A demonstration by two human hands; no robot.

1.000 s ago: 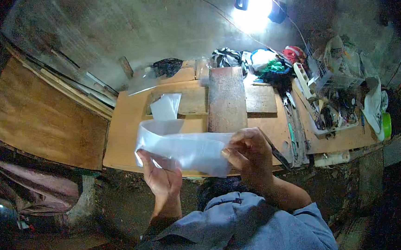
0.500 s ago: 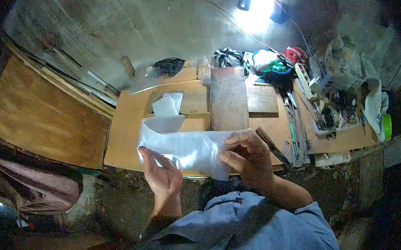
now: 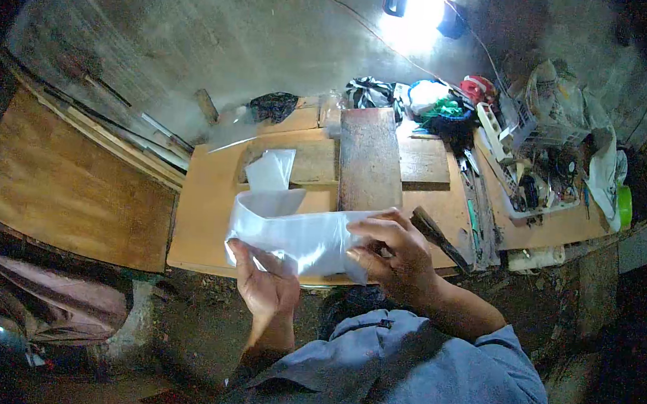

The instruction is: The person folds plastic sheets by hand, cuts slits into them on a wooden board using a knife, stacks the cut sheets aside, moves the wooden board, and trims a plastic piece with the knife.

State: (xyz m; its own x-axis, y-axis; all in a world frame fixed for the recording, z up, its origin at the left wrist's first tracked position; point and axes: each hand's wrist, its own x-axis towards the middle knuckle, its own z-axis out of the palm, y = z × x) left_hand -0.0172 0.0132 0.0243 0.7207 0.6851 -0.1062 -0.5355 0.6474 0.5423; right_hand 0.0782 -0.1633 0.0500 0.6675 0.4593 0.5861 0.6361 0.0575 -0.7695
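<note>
Between my hands, over the table's front edge, hangs a wide strip of clear plastic film [image 3: 291, 233], its far left part curling back on itself. My left hand [image 3: 267, 281] holds its lower left side, with the thumb in front and the fingers partly behind the film. My right hand [image 3: 391, 252] pinches the strip's right end between thumb and fingers. A stack of clear plastic sheets [image 3: 272, 170] lies on the table just beyond the strip. Behind my right hand is a dark wooden stick [image 3: 438, 238].
A long wooden board [image 3: 371, 160] lies across other boards on the table [image 3: 202, 223]. At the right are a power strip [image 3: 493, 131] and a tray of tools [image 3: 542, 191]. A bright lamp [image 3: 419, 10] shines at the wall. A wooden panel [image 3: 77, 185] stands left.
My right hand has shifted slightly left, its fingers more bent on the film. My left hand has moved a little right, and the strip's curl has moved with it.
</note>
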